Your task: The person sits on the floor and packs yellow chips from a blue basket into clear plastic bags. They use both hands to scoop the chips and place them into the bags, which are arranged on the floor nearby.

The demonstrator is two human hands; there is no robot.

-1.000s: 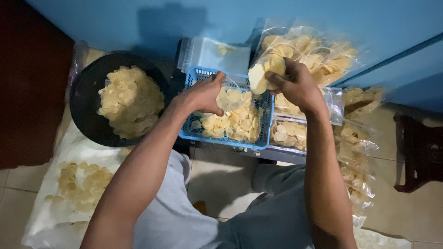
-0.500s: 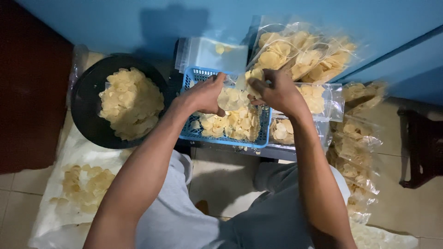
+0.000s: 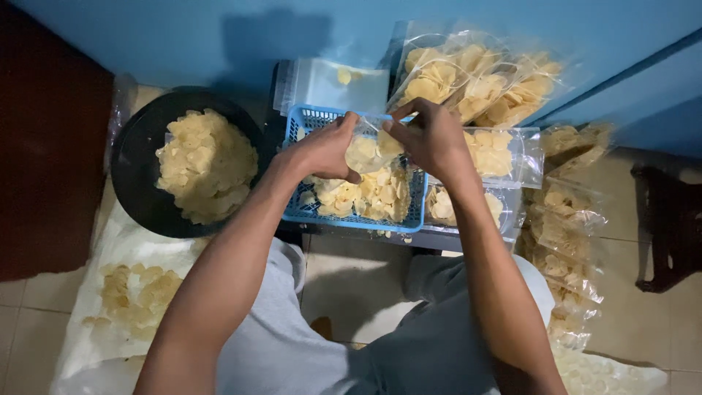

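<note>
My left hand [image 3: 323, 148] and my right hand [image 3: 431, 137] both pinch the top of a small clear plastic bag of pale yellow chips [image 3: 368, 152], held over a blue plastic basket [image 3: 349, 219] that holds more chips. The two hands are close together at the bag's mouth, thumbs and fingers closed on the film. The lower part of the bag rests among the loose chips in the basket.
A black round bowl [image 3: 139, 183] heaped with chips sits to the left. Filled clear bags [image 3: 475, 84] lean on the blue wall and pile at the right [image 3: 563, 241]. A stack of empty bags [image 3: 322, 84] lies behind the basket. A dark stool [image 3: 669, 219] stands far right.
My right hand came down from the raised bag at the upper right to the basket, and both hands now grip the small bag's top over the basket.
</note>
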